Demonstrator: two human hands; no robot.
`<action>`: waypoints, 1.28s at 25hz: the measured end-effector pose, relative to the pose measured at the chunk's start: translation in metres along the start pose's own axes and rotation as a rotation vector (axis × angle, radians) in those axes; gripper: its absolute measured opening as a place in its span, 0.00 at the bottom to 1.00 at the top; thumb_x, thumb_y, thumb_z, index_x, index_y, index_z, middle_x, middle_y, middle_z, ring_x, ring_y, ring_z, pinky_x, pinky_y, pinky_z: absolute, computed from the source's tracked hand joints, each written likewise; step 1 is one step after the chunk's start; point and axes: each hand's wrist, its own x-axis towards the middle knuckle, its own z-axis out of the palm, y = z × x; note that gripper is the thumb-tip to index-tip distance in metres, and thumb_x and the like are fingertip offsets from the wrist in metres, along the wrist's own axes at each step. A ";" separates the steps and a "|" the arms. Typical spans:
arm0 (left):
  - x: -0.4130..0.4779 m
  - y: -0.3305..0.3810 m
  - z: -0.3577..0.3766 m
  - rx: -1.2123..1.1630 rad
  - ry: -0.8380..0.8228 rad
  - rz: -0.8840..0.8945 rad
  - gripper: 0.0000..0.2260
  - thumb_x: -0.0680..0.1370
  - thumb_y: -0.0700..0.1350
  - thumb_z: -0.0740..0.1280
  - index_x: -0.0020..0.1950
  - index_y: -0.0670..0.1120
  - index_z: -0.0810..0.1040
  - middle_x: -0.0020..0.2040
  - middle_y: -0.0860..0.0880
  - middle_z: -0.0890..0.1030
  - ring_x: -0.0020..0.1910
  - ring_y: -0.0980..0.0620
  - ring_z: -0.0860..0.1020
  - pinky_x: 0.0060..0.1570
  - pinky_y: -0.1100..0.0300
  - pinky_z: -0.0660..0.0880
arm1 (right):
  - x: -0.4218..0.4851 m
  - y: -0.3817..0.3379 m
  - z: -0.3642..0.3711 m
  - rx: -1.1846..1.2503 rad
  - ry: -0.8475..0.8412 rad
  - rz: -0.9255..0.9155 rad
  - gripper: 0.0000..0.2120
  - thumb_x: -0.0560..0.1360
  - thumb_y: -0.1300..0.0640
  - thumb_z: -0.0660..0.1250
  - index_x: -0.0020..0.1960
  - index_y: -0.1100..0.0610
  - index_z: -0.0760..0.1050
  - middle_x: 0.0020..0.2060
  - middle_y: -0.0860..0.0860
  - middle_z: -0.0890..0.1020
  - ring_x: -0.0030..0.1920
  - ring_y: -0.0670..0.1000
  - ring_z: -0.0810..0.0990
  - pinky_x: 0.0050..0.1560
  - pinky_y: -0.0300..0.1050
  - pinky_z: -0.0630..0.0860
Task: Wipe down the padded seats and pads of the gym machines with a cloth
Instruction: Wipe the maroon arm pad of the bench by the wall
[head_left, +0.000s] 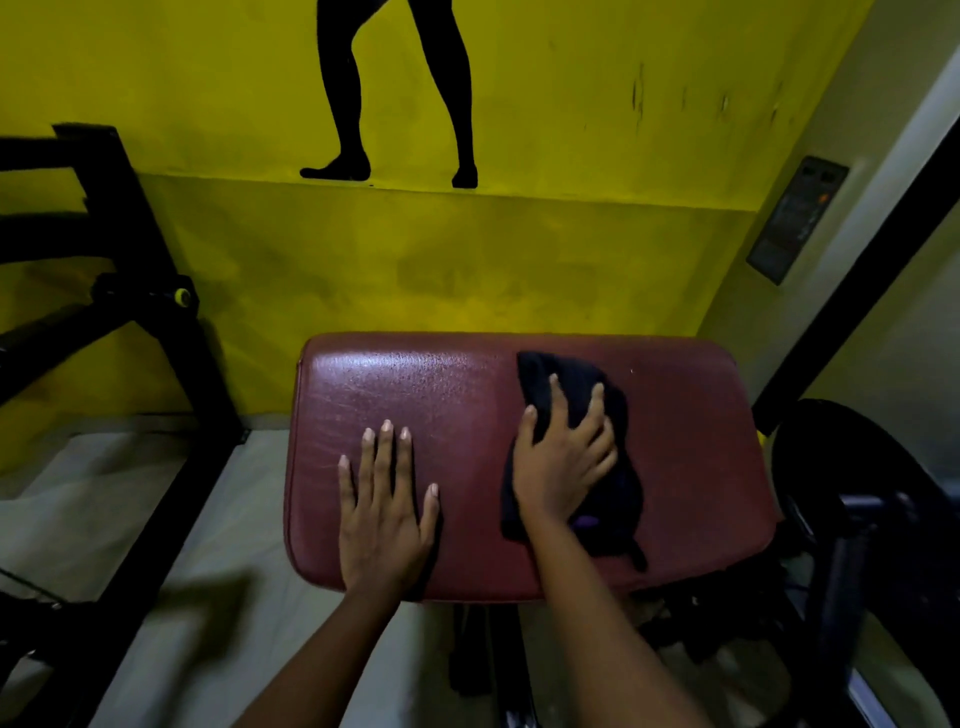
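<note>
Head view: a maroon padded seat (691, 441), glossy and finely scuffed, is seen near a yellow wall (519, 260). A crumpled black cloth (626, 493) is spread over the seat's right half. It is pressed down by the right hand (563, 462), fingers splayed. The left hand (387, 514) is laid flat, fingers straight, on the near left part.

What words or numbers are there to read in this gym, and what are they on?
No words or numbers can be read here.
The dark panel on the right wall: marks too blurred to read.
The red pad and black cloth: no writing shows.
</note>
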 end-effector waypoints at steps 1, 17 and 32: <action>0.000 0.000 0.000 0.000 -0.007 0.000 0.29 0.80 0.56 0.47 0.75 0.40 0.59 0.76 0.41 0.60 0.75 0.45 0.55 0.73 0.45 0.48 | -0.027 -0.005 0.000 0.012 -0.005 -0.014 0.21 0.76 0.44 0.60 0.69 0.42 0.68 0.72 0.55 0.64 0.66 0.60 0.68 0.62 0.61 0.65; -0.003 0.121 0.027 0.031 -0.027 0.097 0.30 0.79 0.57 0.49 0.77 0.44 0.54 0.78 0.44 0.54 0.77 0.47 0.50 0.74 0.46 0.48 | 0.089 0.136 -0.037 0.012 -0.019 -0.084 0.21 0.75 0.44 0.59 0.68 0.41 0.68 0.72 0.55 0.65 0.64 0.63 0.67 0.61 0.62 0.64; -0.005 0.121 0.025 0.049 -0.053 0.100 0.30 0.80 0.58 0.41 0.76 0.43 0.57 0.78 0.46 0.56 0.77 0.48 0.52 0.73 0.46 0.50 | 0.177 0.111 -0.024 -0.056 -0.204 -0.416 0.20 0.76 0.40 0.58 0.64 0.46 0.73 0.68 0.55 0.70 0.66 0.59 0.68 0.63 0.58 0.61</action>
